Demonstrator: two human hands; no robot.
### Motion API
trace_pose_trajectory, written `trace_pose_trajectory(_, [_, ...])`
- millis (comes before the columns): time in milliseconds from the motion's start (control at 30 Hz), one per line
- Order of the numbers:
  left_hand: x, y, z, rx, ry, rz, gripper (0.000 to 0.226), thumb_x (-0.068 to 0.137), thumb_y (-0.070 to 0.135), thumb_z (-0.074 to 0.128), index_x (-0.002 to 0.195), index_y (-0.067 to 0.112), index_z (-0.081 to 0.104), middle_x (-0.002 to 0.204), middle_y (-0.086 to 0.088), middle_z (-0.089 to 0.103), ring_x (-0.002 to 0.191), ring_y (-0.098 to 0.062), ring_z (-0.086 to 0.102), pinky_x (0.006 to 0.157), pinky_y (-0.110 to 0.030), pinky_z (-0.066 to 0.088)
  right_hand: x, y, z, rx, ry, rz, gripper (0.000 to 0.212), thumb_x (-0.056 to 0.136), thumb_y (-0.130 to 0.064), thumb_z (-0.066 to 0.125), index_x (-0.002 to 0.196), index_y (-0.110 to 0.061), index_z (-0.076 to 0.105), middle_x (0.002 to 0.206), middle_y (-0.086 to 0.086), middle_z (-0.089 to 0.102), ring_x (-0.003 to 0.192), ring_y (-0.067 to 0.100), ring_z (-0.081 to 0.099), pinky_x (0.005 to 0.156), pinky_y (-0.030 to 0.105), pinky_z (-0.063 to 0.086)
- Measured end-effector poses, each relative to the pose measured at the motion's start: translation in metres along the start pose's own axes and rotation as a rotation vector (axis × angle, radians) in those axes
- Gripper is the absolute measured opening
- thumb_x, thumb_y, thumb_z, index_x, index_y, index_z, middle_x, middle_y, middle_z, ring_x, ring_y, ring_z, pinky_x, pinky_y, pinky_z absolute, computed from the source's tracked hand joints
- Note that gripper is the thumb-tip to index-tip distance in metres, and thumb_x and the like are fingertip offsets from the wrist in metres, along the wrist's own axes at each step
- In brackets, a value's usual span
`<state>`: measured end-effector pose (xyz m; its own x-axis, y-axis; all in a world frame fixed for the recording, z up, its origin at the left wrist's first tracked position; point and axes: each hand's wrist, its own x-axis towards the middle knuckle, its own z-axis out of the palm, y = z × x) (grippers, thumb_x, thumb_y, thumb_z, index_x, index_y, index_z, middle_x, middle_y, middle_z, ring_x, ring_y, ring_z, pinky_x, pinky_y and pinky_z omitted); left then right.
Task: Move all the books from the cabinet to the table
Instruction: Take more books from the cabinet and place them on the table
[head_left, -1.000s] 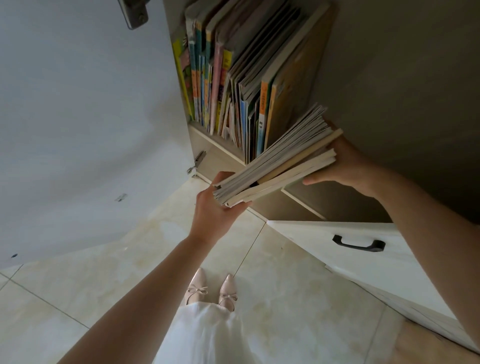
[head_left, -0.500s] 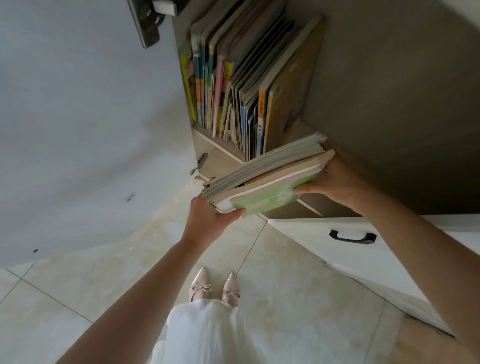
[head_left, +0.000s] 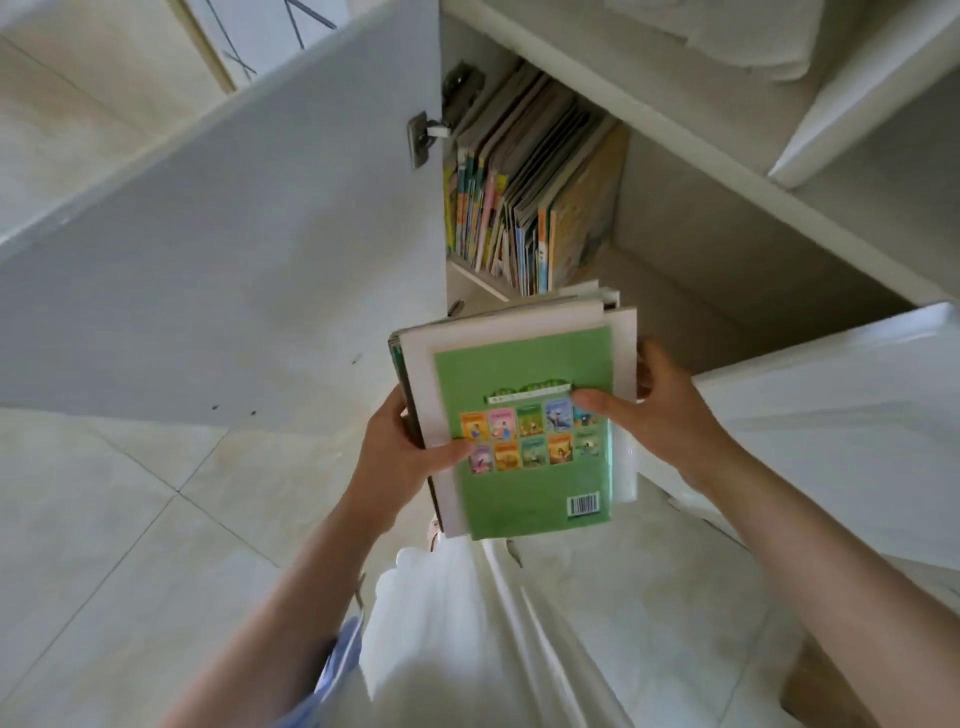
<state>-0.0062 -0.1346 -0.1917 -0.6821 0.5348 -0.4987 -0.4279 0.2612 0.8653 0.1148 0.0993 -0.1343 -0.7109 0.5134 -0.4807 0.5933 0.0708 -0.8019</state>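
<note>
A stack of books sits between the two hands, out in front of the cabinet and above the tiled floor. The left hand grasps the stack at its left edge, thumb lying across the top cover and the other fingers hidden beneath. The right hand grasps the right edge, thumb pressed flat on the top cover near its middle, fingers curled round the far side. The top book has a green back cover showing two rows of small cover thumbnails under a white-and-green banner, and a barcode in its lower right corner; the print on the banner is too blurred to read. Wider white and dark-edged books lie under it. More books stand upright, packed together at the left end of the cabinet shelf, just behind the open door; their spines show orange, blue, pink and yellow, with no lettering legible.
</note>
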Motion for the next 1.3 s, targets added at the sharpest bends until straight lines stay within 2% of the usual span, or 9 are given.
trace_pose_trajectory(167, [-0.089,0.021,0.011,-0.209,0.263,-0.094,0.058,0.054,0.013,0.084,0.107,0.018,0.061,0.1,-0.007,0.075,0.091,-0.034,0.072,0.077,-0.049,0.058,-0.05,-0.022,0.01,-0.025,-0.067,-0.069,0.048,0.07,-0.043,0.075,0.109,-0.02,0.059,0.097,-0.014,0.068,0.079,-0.007,0.065,0.059,0.009,0.05])
trace_pose_trajectory(333, [-0.132,0.018,0.033,-0.388,0.434,-0.144,0.045,0.073,-0.002,0.076,0.111,0.013,0.055,0.093,-0.009,0.076,0.077,-0.031,0.073,0.071,-0.048,0.058,-0.071,-0.037,0.013,0.003,-0.122,-0.154,0.04,0.08,-0.047,0.065,0.11,-0.021,0.062,0.094,-0.016,0.068,0.079,-0.012,0.065,0.066,0.005,0.049])
trace_pose_trajectory(433, [-0.147,0.02,0.041,-0.479,0.445,-0.232,0.045,0.077,0.0,0.073,0.114,0.016,0.055,0.098,-0.016,0.074,0.075,-0.032,0.072,0.068,-0.051,0.059,-0.069,-0.038,0.013,-0.051,-0.227,-0.08,0.069,0.065,-0.066,0.07,0.115,-0.02,0.06,0.103,-0.008,0.071,0.095,0.008,0.068,0.085,0.028,0.055])
trace_pose_trajectory(533, [-0.186,0.015,0.043,-0.556,0.589,-0.211,0.05,0.078,0.003,0.074,0.119,0.02,0.05,0.096,-0.017,0.074,0.073,-0.033,0.072,0.066,-0.05,0.059,-0.084,-0.05,0.024,-0.185,-0.431,-0.112,0.096,0.043,-0.078,0.075,0.119,-0.023,0.053,0.109,-0.004,0.07,0.099,0.019,0.068,0.088,0.045,0.055])
trace_pose_trajectory(700, [-0.251,0.006,0.04,-0.489,0.779,-0.112,0.055,0.078,0.011,0.077,0.125,0.021,0.051,0.105,-0.012,0.071,0.082,-0.029,0.073,0.066,-0.045,0.061,-0.125,-0.059,0.059,-0.279,-0.562,-0.144,0.102,0.057,-0.063,0.078,0.138,-0.022,0.032,0.128,-0.004,0.056,0.115,0.019,0.058,0.098,0.049,0.049])
trace_pose_trajectory(833, [-0.298,-0.009,0.042,-0.381,0.948,-0.023,0.082,0.067,0.027,0.084,0.136,0.021,0.042,0.115,-0.004,0.067,0.098,-0.022,0.07,0.077,-0.042,0.061,-0.159,-0.057,0.087,-0.351,-0.67,-0.239,0.114,0.049,-0.077,0.074,0.142,-0.039,0.021,0.14,0.002,0.049,0.121,0.024,0.056,0.097,0.051,0.05])
trace_pose_trajectory(967, [-0.345,-0.028,0.046,-0.415,1.112,0.052,0.093,0.059,0.031,0.084,0.136,0.031,0.033,0.12,0.004,0.061,0.098,-0.012,0.07,0.074,-0.031,0.061,-0.199,-0.06,0.122,-0.395,-0.762,-0.378,0.105,0.074,-0.048,0.076,0.151,-0.024,0.01,0.154,0.001,0.03,0.138,0.021,0.035,0.111,0.043,0.034])
trace_pose_trajectory(1167, [-0.431,-0.074,0.042,-0.463,1.346,0.051,0.099,0.064,0.036,0.084,0.143,0.039,0.026,0.125,0.006,0.058,0.102,-0.014,0.067,0.079,-0.037,0.061,-0.266,-0.046,0.186,-0.482,-0.951,-0.462,0.114,0.051,-0.071,0.076,0.144,-0.036,0.022,0.129,0.001,0.059,0.105,0.022,0.066,0.083,0.052,0.057])
trace_pose_trajectory(1300, [-0.489,-0.111,0.037,-0.495,1.476,0.045,0.092,0.069,0.03,0.085,0.142,0.039,0.031,0.125,0.003,0.059,0.104,-0.016,0.067,0.078,-0.038,0.061,-0.319,-0.033,0.227,-0.534,-1.057,-0.518,0.111,0.051,-0.068,0.076,0.143,-0.026,0.029,0.123,-0.001,0.063,0.102,0.019,0.067,0.083,0.048,0.057])
